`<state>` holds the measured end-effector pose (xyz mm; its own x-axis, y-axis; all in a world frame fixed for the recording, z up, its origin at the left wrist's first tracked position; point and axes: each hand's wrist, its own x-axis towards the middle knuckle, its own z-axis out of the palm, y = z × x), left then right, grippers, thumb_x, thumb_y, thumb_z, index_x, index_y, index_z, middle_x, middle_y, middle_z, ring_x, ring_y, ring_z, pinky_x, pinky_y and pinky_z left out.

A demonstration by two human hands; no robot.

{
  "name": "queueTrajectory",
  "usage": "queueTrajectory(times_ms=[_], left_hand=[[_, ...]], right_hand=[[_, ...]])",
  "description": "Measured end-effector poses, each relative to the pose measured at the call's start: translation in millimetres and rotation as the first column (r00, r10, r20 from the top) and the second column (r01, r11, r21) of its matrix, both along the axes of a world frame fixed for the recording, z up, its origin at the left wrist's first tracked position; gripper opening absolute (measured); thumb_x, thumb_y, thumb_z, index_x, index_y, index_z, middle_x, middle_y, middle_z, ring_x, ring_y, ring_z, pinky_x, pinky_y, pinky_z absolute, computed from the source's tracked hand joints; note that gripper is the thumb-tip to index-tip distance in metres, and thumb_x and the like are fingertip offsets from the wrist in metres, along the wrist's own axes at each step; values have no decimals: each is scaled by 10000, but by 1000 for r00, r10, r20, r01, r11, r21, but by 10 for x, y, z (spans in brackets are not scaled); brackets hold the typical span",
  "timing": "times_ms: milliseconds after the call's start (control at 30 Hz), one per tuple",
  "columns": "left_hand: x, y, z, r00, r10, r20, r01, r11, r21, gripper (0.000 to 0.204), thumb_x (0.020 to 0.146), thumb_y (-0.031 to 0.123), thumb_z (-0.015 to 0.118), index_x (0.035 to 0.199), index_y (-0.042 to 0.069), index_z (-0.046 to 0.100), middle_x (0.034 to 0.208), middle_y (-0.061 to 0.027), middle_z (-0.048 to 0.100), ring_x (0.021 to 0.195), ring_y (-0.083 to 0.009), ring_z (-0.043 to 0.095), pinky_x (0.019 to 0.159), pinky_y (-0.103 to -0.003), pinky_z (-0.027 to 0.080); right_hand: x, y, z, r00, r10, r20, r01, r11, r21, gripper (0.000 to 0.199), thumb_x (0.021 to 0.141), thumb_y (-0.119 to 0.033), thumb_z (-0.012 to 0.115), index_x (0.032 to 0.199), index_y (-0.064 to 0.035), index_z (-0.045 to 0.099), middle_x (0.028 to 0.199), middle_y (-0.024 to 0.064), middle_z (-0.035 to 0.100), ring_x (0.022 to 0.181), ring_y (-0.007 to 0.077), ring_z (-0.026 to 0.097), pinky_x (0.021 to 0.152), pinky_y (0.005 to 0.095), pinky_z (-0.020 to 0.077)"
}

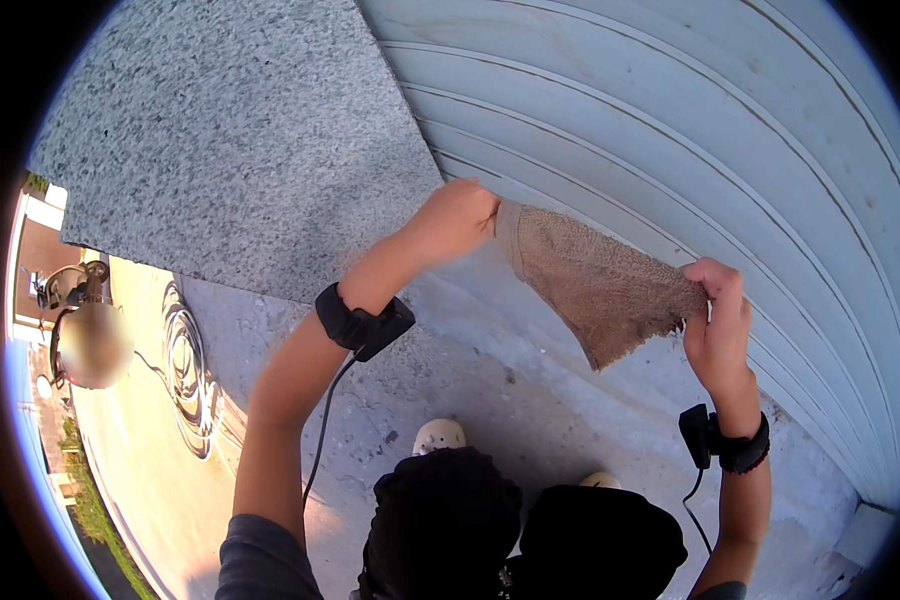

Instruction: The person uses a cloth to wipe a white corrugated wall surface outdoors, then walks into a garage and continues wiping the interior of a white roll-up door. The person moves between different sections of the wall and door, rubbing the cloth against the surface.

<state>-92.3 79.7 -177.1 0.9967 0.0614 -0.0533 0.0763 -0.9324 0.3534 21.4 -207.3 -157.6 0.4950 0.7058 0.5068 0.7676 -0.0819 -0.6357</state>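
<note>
A brown terry cloth is stretched between my two hands at chest height, its lower edge hanging in a point. My left hand is closed round the cloth's hemmed left end, with the fingers curled in. At the frayed right end, my right hand pinches the cloth between thumb and fingers. Both wrists carry a black strapped device with a cable.
A speckled grey stone-faced block stands at the left, beside a ribbed pale shutter ahead and to the right. A coiled hose lies on the sunlit ground, near a parked motorcycle. My pale clogs rest on the concrete floor.
</note>
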Motion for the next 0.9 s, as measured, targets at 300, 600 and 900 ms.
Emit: queueTrajectory(times_ms=[300,600,900], left_hand=[[-119,-240,-58,982,176,-68,-173,694,-699,254,805,131,503,988,0,623,855,-68,643,780,-147,580,708,-285,455],[-223,-196,-251,928,-117,-353,-364,-87,-927,518,913,369,369,1332,67,330,1300,-85,418,1182,-181,406,959,-362,341],[-308,-449,-513,969,155,-192,-225,240,-944,518,796,-13,564,1284,71,415,1293,-132,419,1162,-182,436,944,-309,368]], right_hand=[[212,-86,-112,677,93,-730,-227,970,-87,285,849,-96,415,1104,-1,497,1043,64,578,934,166,553,836,283,418],[145,-10,-633,-273,357,-893,-45,923,383,476,925,-370,319,1244,-31,416,1206,109,502,1128,232,471,951,362,371],[-35,135,-630,122,195,-973,-248,955,161,501,819,-23,502,1299,-15,360,1289,111,426,1174,226,428,969,349,354]])
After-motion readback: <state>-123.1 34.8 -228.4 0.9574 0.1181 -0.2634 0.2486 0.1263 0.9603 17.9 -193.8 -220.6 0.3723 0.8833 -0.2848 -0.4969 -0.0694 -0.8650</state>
